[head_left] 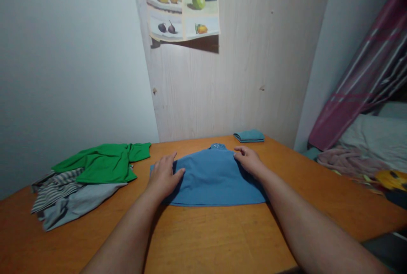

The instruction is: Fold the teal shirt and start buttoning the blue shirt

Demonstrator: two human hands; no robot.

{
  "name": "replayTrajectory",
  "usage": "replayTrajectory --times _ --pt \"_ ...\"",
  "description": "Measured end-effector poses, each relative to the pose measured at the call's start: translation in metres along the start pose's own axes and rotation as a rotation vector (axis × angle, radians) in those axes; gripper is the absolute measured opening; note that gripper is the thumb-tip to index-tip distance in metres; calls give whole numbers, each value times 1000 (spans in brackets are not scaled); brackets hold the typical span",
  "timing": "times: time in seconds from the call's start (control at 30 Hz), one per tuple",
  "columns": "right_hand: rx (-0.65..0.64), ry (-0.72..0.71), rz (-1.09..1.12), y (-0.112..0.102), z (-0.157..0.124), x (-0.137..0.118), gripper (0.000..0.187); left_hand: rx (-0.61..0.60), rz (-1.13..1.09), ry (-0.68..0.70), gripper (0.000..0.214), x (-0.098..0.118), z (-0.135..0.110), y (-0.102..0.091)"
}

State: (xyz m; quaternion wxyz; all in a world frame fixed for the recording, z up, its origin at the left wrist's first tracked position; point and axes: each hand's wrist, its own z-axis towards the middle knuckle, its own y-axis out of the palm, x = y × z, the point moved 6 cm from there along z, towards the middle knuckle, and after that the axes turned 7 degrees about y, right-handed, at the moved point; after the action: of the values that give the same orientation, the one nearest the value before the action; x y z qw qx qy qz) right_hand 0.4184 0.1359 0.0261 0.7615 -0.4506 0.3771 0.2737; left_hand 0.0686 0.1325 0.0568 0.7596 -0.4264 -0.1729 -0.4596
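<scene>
A blue shirt (213,176) lies partly folded on the orange wooden table (222,236), its collar towards the wall. My left hand (163,176) rests flat on the shirt's left edge, fingers stretched out. My right hand (249,159) lies on the shirt's upper right part, fingers curled and pressing the cloth near the collar.
A green shirt (104,161) lies on a striped garment (57,183) and a grey one (79,204) at the table's left. A small folded teal cloth (249,136) sits by the wall. A fruit poster (182,8) hangs above. A bed (365,155) with bedding is at the right.
</scene>
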Motion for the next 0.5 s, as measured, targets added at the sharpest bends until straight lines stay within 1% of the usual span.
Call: replayTrajectory --times 0.03,0.1,0.17,0.2,0.23,0.3,0.37,0.43,0.5 --pt "-28 -7 15 2 -2 -4 26 -18 47 1 55 -4 0 1" --pt "-25 -28 46 0 -5 -10 23 -52 80 10 52 -11 -2 7" --pt "-17 -77 45 -1 -8 -17 28 -64 73 19 46 -17 -4 12" --pt "-38 -99 31 0 -10 -20 32 -67 69 18 42 -19 -4 14" --pt "-79 -114 8 2 -12 -22 33 -75 73 14 37 -20 -5 16" --pt "-148 -129 -50 7 -15 -26 26 -94 107 2 19 -20 -3 17" --pt "-144 -138 -62 6 -17 -30 18 -81 156 6 4 -15 0 13" --pt "-98 -117 16 -1 -17 -35 17 -18 188 27 15 -4 4 4" --pt "-96 -81 149 -8 -19 -40 20 18 167 48 21 12 7 -6"
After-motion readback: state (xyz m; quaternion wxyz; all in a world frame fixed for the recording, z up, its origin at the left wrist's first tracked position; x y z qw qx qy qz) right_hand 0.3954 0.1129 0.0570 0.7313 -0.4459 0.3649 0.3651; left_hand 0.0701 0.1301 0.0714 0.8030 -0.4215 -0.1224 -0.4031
